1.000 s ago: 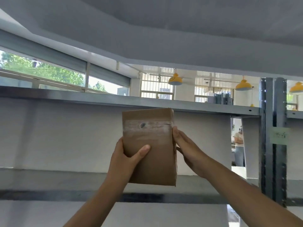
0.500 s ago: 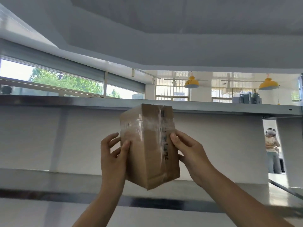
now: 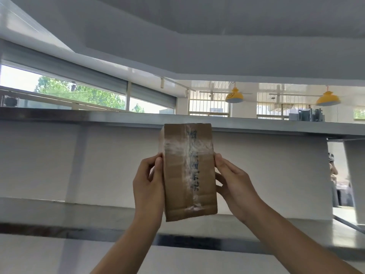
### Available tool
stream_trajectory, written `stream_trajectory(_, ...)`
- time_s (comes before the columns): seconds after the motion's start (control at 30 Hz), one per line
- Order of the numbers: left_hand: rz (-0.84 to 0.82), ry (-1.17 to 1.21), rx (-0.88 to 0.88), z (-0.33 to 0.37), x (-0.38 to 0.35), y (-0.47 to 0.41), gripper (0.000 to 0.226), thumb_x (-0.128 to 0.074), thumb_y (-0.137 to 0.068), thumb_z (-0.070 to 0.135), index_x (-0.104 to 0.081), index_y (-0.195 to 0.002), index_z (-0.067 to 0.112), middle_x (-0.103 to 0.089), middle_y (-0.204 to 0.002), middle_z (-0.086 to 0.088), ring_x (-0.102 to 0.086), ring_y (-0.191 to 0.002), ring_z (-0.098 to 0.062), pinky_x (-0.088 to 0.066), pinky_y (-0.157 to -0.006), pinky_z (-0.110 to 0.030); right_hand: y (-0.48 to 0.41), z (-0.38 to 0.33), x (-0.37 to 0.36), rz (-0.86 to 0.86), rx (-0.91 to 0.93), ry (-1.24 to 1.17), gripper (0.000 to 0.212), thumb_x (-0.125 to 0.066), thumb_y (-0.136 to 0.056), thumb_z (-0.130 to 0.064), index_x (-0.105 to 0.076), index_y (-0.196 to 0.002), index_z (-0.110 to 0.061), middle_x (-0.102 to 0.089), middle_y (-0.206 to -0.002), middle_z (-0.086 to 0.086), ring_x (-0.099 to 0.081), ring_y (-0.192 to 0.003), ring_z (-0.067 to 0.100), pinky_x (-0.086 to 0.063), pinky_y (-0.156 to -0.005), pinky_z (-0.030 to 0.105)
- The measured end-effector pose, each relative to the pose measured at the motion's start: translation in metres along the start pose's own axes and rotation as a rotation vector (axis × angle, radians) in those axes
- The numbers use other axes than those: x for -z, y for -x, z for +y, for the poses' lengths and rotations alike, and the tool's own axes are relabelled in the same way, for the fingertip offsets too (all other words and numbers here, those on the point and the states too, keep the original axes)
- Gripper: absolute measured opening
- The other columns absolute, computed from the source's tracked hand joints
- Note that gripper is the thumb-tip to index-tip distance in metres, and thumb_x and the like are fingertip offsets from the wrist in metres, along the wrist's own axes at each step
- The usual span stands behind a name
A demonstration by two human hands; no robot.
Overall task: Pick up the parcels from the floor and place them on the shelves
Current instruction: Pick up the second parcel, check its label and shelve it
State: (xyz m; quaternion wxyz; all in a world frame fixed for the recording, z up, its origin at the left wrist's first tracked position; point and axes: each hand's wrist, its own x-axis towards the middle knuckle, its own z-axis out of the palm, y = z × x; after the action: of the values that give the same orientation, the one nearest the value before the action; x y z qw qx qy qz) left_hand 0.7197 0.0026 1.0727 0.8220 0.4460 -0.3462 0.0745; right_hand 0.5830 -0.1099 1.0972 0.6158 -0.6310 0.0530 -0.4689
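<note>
A brown cardboard parcel (image 3: 188, 171), wrapped in clear tape with blue writing down its face, stands upright in the air in front of me. My left hand (image 3: 148, 184) grips its left side and my right hand (image 3: 233, 180) grips its right side. The parcel hangs in front of a grey metal shelf (image 3: 79, 216), between that shelf level and the upper shelf (image 3: 79, 117) above it. The parcel's bottom edge is a little above the lower shelf's surface.
A white back panel (image 3: 98, 163) closes the shelf bay. A lower shelf edge (image 3: 197, 242) runs across near my forearms. At the far right a person (image 3: 332, 169) stands beyond the shelf unit. Yellow lamps (image 3: 234, 96) hang from the ceiling, with windows at the left.
The parcel has turned so its taped face with blue writing points at me. My left hand shifted from the front face to the left side. My view panned left.
</note>
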Motion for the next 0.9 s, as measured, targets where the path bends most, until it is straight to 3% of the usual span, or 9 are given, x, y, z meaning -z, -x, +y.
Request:
stream_trajectory(0.17, -0.026, 0.035, 0.039, -0.003, 0.005, -0.005, 0.023, -0.048, -0.105, 0.033, -0.069, -0.102, 0.026, -0.073, -0.102, 0.004, -0.07, -0.096, -0.015, -0.06, -0.08, -0.032, 0.001, 0.004, -0.005, 0.02, 0.043, 0.096, 0.038, -0.06, -0.087, -0.039, -0.071, -0.121, -0.028, -0.076, -0.113, -0.005, -0.068, -0.112, 0.019, -0.057, -0.091, 0.049)
stream_trajectory(0.27, -0.05, 0.03, 0.029, -0.004, 0.01, -0.006, 0.024, -0.048, -0.105, 0.034, -0.07, -0.101, 0.025, -0.073, -0.102, 0.002, -0.07, -0.098, -0.019, -0.06, -0.087, -0.042, 0.002, 0.008, -0.003, -0.009, -0.011, 0.156, 0.04, -0.058, -0.086, -0.045, -0.07, -0.121, -0.03, -0.074, -0.117, -0.004, -0.064, -0.119, 0.02, -0.052, -0.097, 0.057)
stream_trajectory(0.43, -0.055, -0.026, 0.006, -0.006, 0.022, -0.006, 0.024, -0.049, -0.105, 0.035, -0.072, -0.102, 0.03, -0.074, -0.1, 0.006, -0.07, -0.098, -0.018, -0.06, -0.09, -0.045, 0.002, 0.012, 0.003, -0.177, -0.175, 0.297, 0.039, -0.05, -0.093, -0.053, -0.06, -0.13, -0.047, -0.068, -0.13, -0.011, -0.058, -0.126, 0.021, -0.049, -0.103, 0.054)
stream_trajectory(0.57, -0.064, -0.142, -0.039, -0.011, 0.034, -0.006, 0.024, -0.047, -0.105, 0.037, -0.07, -0.112, 0.032, -0.065, -0.117, 0.005, -0.063, -0.107, -0.012, -0.058, -0.089, -0.038, 0.006, 0.016, 0.001, -0.281, -0.242, 0.218, 0.037, -0.047, -0.099, -0.046, -0.059, -0.134, -0.042, -0.068, -0.129, -0.002, -0.06, -0.123, 0.027, -0.048, -0.104, 0.056)
stream_trajectory(0.67, -0.173, -0.223, -0.067, -0.014, 0.046, -0.008, 0.017, -0.053, -0.102, 0.033, -0.065, -0.115, 0.033, -0.068, -0.116, 0.009, -0.066, -0.102, -0.011, -0.058, -0.079, -0.024, 0.009, 0.02, 0.0, -0.242, -0.246, 0.174, 0.033, -0.044, -0.104, -0.037, -0.066, -0.128, -0.032, -0.071, -0.12, 0.005, -0.066, -0.112, 0.028, -0.052, -0.1, 0.053)
stream_trajectory(0.8, -0.342, -0.197, 0.071, -0.012, 0.063, -0.01, 0.027, -0.059, -0.099, 0.03, -0.065, -0.125, 0.028, -0.072, -0.118, 0.009, -0.071, -0.106, -0.011, -0.06, -0.091, -0.029, 0.009, 0.024, 0.001, -0.15, -0.221, 0.225, 0.034, -0.052, -0.099, -0.042, -0.071, -0.123, -0.026, -0.075, -0.116, 0.003, -0.068, -0.112, 0.027, -0.051, -0.102, 0.05)
stream_trajectory(0.9, -0.378, -0.096, 0.222, -0.006, 0.072, -0.012, 0.03, -0.06, -0.098, 0.032, -0.067, -0.126, 0.025, -0.072, -0.122, 0.004, -0.067, -0.115, -0.016, -0.057, -0.098, -0.041, 0.012, 0.028, 0.0, -0.126, -0.173, 0.226, 0.045, -0.066, -0.083, -0.049, -0.071, -0.123, -0.03, -0.073, -0.122, -0.006, -0.067, -0.115, 0.018, -0.052, -0.102, 0.043)
